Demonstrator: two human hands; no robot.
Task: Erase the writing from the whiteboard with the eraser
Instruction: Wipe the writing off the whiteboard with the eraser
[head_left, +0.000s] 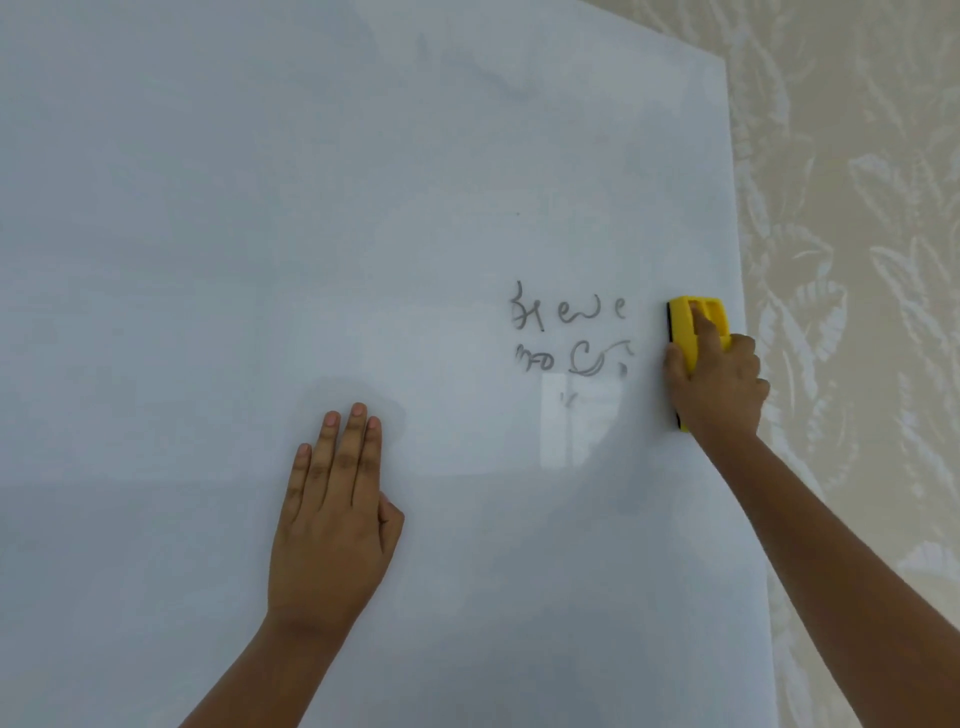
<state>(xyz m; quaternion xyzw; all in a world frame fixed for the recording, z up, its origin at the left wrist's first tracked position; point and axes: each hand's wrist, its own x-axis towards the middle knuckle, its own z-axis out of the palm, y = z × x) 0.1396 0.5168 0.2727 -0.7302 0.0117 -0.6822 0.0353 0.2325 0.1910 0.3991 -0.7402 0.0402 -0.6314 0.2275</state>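
Leaf-patterned wall (852, 208), whiteboard (260, 208) | right hand (719, 389) grip clasping eraser (698, 325) beside writing (571, 330); left hand (332, 514) flat, splayed | mid-erase; next: sweep leftward across both lines.

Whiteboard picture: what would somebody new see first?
Probably the bright yellow block eraser with a black pad, gripped by the right hand near the right edge of the big white glossy whiteboard. Just left of it sit two lines of grey scribbled writing. Lower down, the left hand presses flat on the board.

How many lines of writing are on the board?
2. The upper line sits left of the eraser; the lower line lies directly beneath it.
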